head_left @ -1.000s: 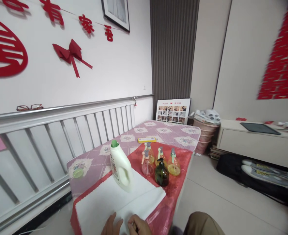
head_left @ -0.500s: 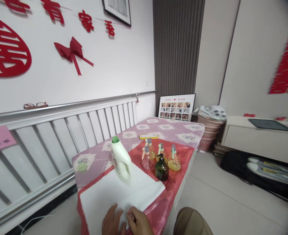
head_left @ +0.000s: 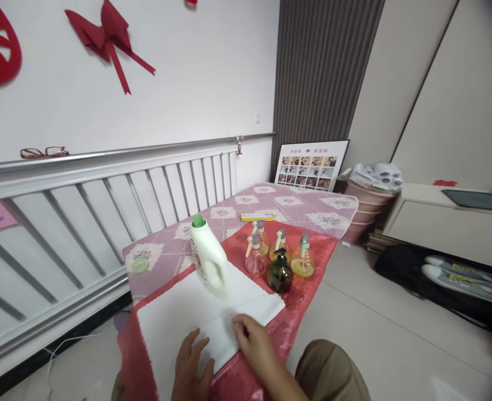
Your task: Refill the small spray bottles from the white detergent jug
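Observation:
A white cloth (head_left: 170, 317) with a zigzag edge lies over a red cloth (head_left: 312, 245) on the table. My left hand (head_left: 192, 362) rests on the near part of the white cloth, fingers spread apart. My right hand (head_left: 252, 337) reaches across the cloth's near right edge, its fingers curled together against the fabric; the fingertips are partly hidden. Beyond my hands a white-green jug (head_left: 209, 259) with a green spout stands uncapped on the white cloth. To its right stand a dark green pump bottle (head_left: 279, 274) and several clear spray bottles (head_left: 303, 262), some with yellow liquid.
A light green cap (head_left: 140, 265) lies on the purple patterned tablecloth (head_left: 266, 199) at the left. A flat yellow box (head_left: 257, 216) lies behind the bottles. A white radiator (head_left: 157, 192) lines the left wall. Pink baskets (head_left: 365, 214) stand beyond the table's far right corner.
My right hand has moved forward and right over the white cloth, away from my left hand. My left hand remains open near the same spot. The view has tilted down.

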`<state>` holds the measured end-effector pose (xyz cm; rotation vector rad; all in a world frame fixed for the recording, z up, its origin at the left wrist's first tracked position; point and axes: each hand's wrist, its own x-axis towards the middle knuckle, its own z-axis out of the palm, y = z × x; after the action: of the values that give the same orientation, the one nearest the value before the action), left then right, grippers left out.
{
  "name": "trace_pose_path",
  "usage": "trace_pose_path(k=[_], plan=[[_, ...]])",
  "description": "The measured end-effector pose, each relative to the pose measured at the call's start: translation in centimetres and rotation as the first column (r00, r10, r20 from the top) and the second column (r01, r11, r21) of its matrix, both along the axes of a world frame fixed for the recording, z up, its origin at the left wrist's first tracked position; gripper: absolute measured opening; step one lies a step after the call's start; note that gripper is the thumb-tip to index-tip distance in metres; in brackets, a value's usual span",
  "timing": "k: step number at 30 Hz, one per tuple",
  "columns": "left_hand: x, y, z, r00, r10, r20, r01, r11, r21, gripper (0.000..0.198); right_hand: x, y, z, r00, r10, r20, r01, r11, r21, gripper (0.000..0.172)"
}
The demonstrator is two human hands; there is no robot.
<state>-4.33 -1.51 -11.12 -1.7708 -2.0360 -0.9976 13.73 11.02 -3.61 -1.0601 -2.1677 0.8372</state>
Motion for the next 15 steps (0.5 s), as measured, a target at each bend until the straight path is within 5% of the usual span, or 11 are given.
trace_pose_path(k=[6,9,15], plan=[[-1.7,0.4,2.7,0.99,0.039,0.134,-0.033,0.998,-0.05,0.033,4.8,9.1,1.7,0.941,-0.113,0.318,0.079,0.99,0.117,0.025],[-3.2,0.6,4.4,0.985,0.135,0.107,-0.105,0.962,-0.251,0.035,5.4,10.9,1.5,0.874,-0.083,0.478,0.014,0.989,0.145,0.021],[-4.9,0.3,8.6,0.961,0.258,-0.097,-0.25,0.666,-0.703,0.039,4.6,11.5,1.1,0.744,-0.073,0.664,-0.057,0.983,0.172,0.031]])
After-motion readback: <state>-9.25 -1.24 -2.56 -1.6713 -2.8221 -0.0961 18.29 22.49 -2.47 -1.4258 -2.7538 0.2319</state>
